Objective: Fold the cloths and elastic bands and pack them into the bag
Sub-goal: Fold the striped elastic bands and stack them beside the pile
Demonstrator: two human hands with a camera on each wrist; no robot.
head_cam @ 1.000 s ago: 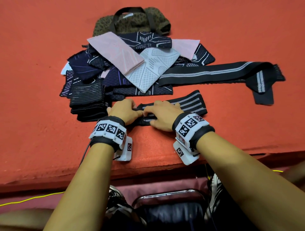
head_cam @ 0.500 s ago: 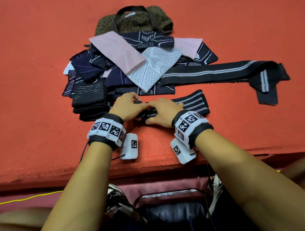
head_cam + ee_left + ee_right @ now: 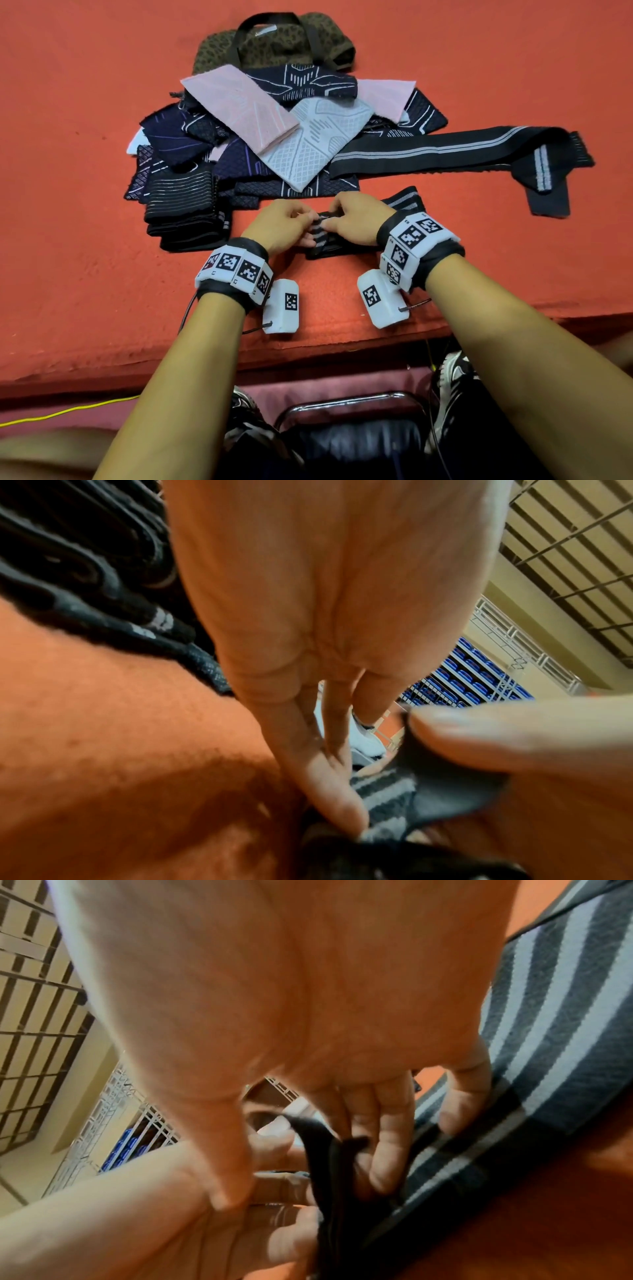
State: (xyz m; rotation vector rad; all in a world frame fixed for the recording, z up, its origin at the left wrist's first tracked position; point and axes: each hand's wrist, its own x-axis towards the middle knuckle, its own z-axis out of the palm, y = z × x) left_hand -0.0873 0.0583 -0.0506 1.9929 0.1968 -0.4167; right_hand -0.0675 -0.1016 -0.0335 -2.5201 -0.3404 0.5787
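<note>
Since second before: both hands rose off flat striped band, fold now lifted between them, right tail shorter. Left hand pinched raised black fold with thumb and curled fingers; right hand gripped same fold, fingers curled round it. Band lay at near edge of orange table, before cloth pile. Folded bands at left. Long band stretched right. Bag beyond pile, far side.

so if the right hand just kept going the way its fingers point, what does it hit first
Most likely the left hand: the right hand points left across the striped elastic band both are pinching, and their fingertips nearly meet. Depth between them is unclear.
</note>
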